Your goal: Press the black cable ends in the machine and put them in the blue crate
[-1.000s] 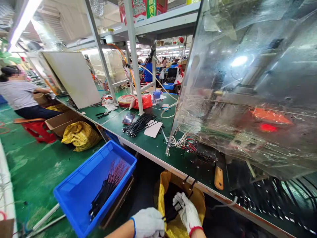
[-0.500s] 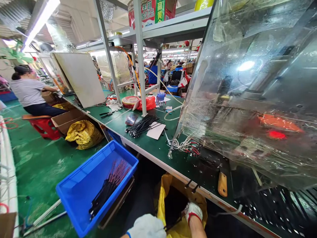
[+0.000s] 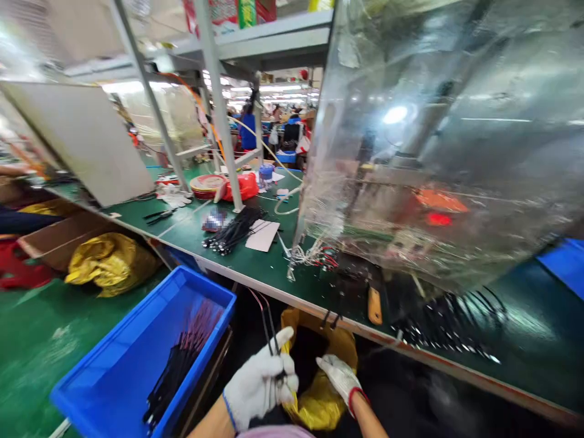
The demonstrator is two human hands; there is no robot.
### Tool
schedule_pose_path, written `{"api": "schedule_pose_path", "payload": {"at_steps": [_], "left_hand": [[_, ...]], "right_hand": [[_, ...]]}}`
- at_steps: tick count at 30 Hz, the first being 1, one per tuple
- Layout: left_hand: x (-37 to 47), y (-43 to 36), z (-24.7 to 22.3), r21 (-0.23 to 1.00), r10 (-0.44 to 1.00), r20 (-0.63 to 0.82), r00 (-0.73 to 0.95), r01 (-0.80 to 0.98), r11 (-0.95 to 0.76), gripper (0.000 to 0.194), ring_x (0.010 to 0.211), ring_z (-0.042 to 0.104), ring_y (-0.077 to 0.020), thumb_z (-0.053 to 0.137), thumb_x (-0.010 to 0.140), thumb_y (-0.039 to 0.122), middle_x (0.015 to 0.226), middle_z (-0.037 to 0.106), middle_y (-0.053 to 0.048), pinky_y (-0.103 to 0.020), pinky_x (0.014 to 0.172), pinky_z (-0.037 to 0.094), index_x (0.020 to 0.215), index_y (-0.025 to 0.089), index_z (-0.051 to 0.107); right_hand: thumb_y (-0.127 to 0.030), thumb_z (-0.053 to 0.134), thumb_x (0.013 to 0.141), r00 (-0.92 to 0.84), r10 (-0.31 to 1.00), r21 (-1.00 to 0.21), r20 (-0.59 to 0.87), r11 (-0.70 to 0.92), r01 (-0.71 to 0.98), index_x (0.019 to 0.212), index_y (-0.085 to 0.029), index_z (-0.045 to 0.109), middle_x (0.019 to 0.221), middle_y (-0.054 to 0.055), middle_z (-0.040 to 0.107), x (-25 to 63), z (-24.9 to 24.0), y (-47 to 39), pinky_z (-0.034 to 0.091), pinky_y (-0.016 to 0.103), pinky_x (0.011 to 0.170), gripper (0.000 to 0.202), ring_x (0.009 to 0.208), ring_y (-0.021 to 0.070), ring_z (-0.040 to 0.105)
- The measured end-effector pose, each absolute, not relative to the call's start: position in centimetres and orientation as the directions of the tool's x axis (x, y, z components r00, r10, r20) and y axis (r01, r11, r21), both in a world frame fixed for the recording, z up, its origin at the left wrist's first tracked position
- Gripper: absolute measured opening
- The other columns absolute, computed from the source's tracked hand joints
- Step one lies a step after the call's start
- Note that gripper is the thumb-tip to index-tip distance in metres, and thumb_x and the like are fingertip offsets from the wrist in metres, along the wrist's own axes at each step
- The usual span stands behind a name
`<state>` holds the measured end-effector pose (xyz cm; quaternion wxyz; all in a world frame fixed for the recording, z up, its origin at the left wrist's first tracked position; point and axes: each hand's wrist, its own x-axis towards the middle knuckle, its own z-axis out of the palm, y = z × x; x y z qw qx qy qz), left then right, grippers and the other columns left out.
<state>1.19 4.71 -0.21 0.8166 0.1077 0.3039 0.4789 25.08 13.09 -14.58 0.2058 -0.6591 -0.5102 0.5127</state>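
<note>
My left hand (image 3: pixel 262 380), in a white glove with a blue cuff, is closed around a couple of thin black wires (image 3: pixel 268 322). Their reddish-brown ends stick up past my fingers toward the bench edge. My right hand (image 3: pixel 338 378), gloved with a red cuff, is over a yellow bag (image 3: pixel 322 404) with a dark opening. Its fingers are pressed together, and whatever may be between them is hidden. To the left of my left hand, a blue bin (image 3: pixel 109 365) holds a bundle of black wires (image 3: pixel 176 368) with reddish ends.
On the green bench (image 3: pixel 292 298) lie more black wires (image 3: pixel 235 230), a white card (image 3: pixel 263 235), a wooden handle (image 3: pixel 375 306) and a spread of black wires (image 3: pixel 449 322) at right. Clear plastic sheeting (image 3: pixel 410 201) hangs around a machine. A yellow sack (image 3: pixel 109 261) stands at left.
The view has turned right. My left hand has risen and now shows wires in its grip. My right hand has moved up a little at the bag, its fingers now pointing up and left.
</note>
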Motion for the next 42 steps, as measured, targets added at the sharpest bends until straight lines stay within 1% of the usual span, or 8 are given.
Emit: {"api": "schedule_pose_path", "payload": {"at_steps": [4, 10, 15, 20, 25, 30, 36, 42], "left_hand": [[5.4, 10.5, 1.0, 0.423, 0.86, -0.338, 0.382, -0.755, 0.501, 0.047, 0.05, 0.044, -0.0046, 0.077, 0.072, 0.033, 0.06, 0.042, 0.008, -0.013, 0.044, 0.03, 0.111, 0.016, 0.056], [9.2, 15.3, 2.4, 0.728, 0.903, -0.273, 0.332, -0.542, 0.42, 0.079, 0.04, 0.033, -0.0049, 0.075, 0.069, 0.041, 0.049, 0.036, 0.013, -0.015, 0.037, 0.022, 0.135, 0.012, 0.043], [9.2, 15.0, 4.2, 0.905, 0.899, -0.246, 0.361, -0.246, 0.347, 0.06, 0.034, 0.035, -0.0066, 0.064, 0.077, 0.047, 0.042, 0.041, 0.011, -0.016, 0.035, 0.028, 0.124, 0.011, 0.054], [9.1, 13.8, 7.0, 0.94, 0.879, -0.331, 0.343, 0.04, 0.339, 0.037, 0.029, 0.036, -0.0066, 0.059, 0.078, 0.05, 0.037, 0.045, 0.007, -0.016, 0.033, 0.031, 0.085, 0.013, 0.065], [9.2, 13.6, 6.8, 0.923, 0.855, -0.379, 0.352, 0.083, 0.375, 0.03, 0.034, 0.044, -0.0092, 0.062, 0.073, 0.043, 0.044, 0.052, 0.003, -0.019, 0.033, 0.037, 0.076, 0.013, 0.068], [10.2, 13.3, 5.3, 0.914, 0.869, -0.339, 0.362, -0.094, 0.395, 0.032, 0.039, 0.047, -0.007, 0.065, 0.071, 0.041, 0.073, 0.07, -0.007, -0.019, 0.037, 0.038, 0.084, 0.012, 0.069], [11.6, 11.6, 4.6, 0.871, 0.871, -0.371, 0.324, -0.204, 0.447, 0.029, 0.041, 0.051, -0.011, 0.059, 0.072, 0.039, 0.065, 0.065, -0.004, -0.023, 0.037, 0.041, 0.086, 0.015, 0.069], [6.5, 6.8, 1.8, 0.905, 0.888, -0.393, 0.239, 0.271, 0.327, 0.02, 0.043, 0.043, -0.0115, 0.064, 0.07, 0.041, 0.053, 0.052, 0.002, -0.025, 0.045, 0.035, 0.064, 0.023, 0.065]], "right_hand": [[-0.028, 0.056, 0.083, -0.055, 0.933, -0.678, -0.355, -0.216, 0.702, 0.08, -0.02, 0.068, 0.089, 0.009, 0.071, 22.6, -11.7, 9.8, 0.04, 0.032, 0.084, 0.015, 0.093, 0.0253, 0.065], [-0.037, 0.048, 0.09, 0.019, 0.946, -0.648, -0.324, -0.236, 0.724, 0.068, -0.02, 0.065, 0.077, 0.008, 0.068, 24.7, -6.5, 7.2, 0.039, 0.029, 0.074, 0.033, 0.078, 0.0215, 0.064], [-0.036, 0.054, 0.084, 0.099, 0.953, -0.831, -0.287, -0.299, 0.469, 0.098, -0.025, 0.07, 0.086, 0.003, 0.072, 27.8, -0.7, 9.2, 0.044, 0.03, 0.07, 0.024, 0.074, 0.0196, 0.064], [-0.047, 0.07, 0.072, 0.001, 0.963, -0.957, -0.269, -0.267, 0.116, 0.091, -0.018, 0.071, 0.077, 0.004, 0.071, 28.0, 4.4, 15.2, 0.046, 0.028, 0.061, 0.035, 0.062, 0.0169, 0.061], [-0.047, 0.085, 0.055, -0.273, 0.901, -0.891, -0.338, -0.4, -0.214, 0.081, -0.014, 0.07, 0.071, 0.008, 0.07, 24.9, 6.1, 19.0, 0.051, 0.031, 0.061, 0.044, 0.062, 0.0201, 0.065], [-0.038, 0.086, 0.057, -0.262, 0.869, -0.857, -0.419, -0.474, -0.203, 0.08, -0.011, 0.071, 0.071, 0.01, 0.071, 23.3, 5.3, 19.7, 0.054, 0.029, 0.056, 0.038, 0.061, 0.0203, 0.066], [-0.032, 0.088, 0.052, -0.197, 0.853, -0.799, -0.484, -0.522, -0.299, 0.078, -0.014, 0.07, 0.07, 0.008, 0.071, 23.1, 6.0, 18.5, 0.055, 0.029, 0.051, 0.036, 0.06, 0.0202, 0.066], [-0.057, 0.082, 0.053, -0.358, 0.79, -0.713, -0.498, -0.608, -0.35, 0.086, -0.023, 0.072, 0.082, 0.01, 0.074, 24.6, 0.9, 15.7, 0.058, 0.053, 0.08, 0.048, 0.077, 0.0316, 0.071]]}}
